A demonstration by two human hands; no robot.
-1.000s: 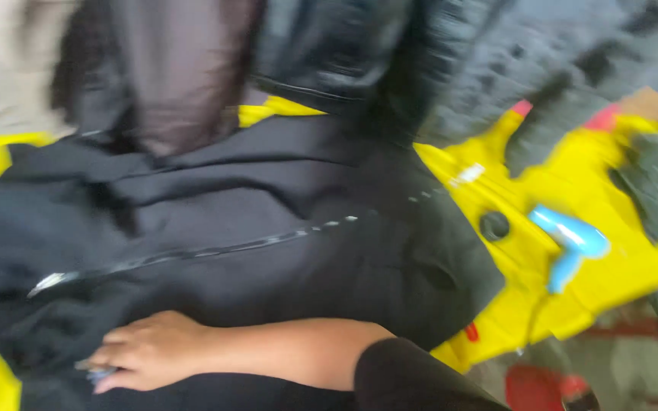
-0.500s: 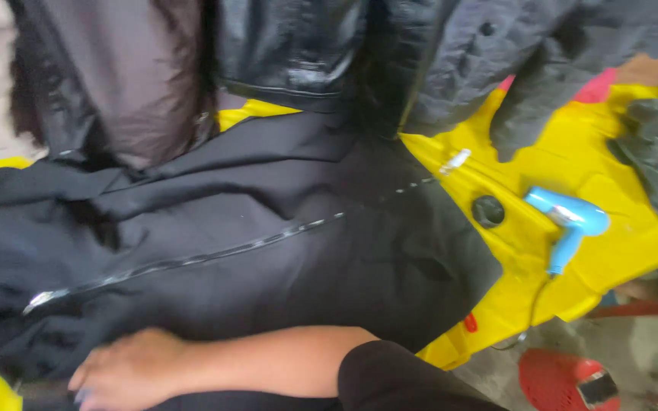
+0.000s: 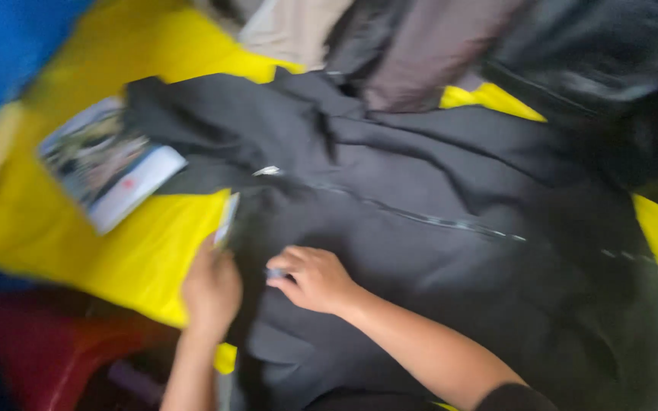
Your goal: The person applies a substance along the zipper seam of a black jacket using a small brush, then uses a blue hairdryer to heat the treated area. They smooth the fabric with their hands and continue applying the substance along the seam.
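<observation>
Here, black jacket (image 3: pixel 436 228) spread flat on yellow cover (image 3: pixel 116 251), zipper up | right hand (image 3: pixel 315 278) fingertips pinch small item at hem | left hand (image 3: pixel 211 289) grips edge, fingers blurred, steadying cloth.

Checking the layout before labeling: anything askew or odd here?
Nothing damaged or spilled. The black zip jacket lies rumpled, its left edge bunched where the left hand and right hand work. A booklet sits crooked on the yellow cloth.
</observation>
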